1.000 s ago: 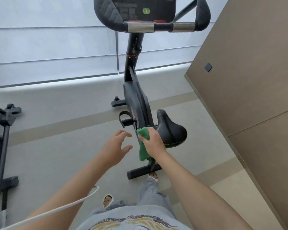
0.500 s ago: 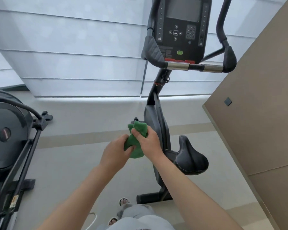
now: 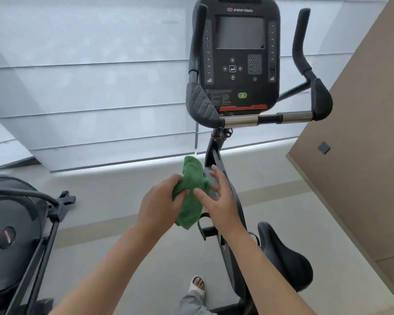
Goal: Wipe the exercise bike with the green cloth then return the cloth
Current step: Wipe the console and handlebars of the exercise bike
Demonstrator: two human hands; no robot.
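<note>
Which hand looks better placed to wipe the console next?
Left, probably. The left hand grips the green cloth, while the right hand has straight fingers beside it. The console sits above both.

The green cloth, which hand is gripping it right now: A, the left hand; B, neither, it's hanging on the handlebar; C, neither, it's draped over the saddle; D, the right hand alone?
A: the left hand has its fingers curled round the green cloth, while the right hand lies beside it with fingers spread and straight, only its thumb touching the cloth.
</note>
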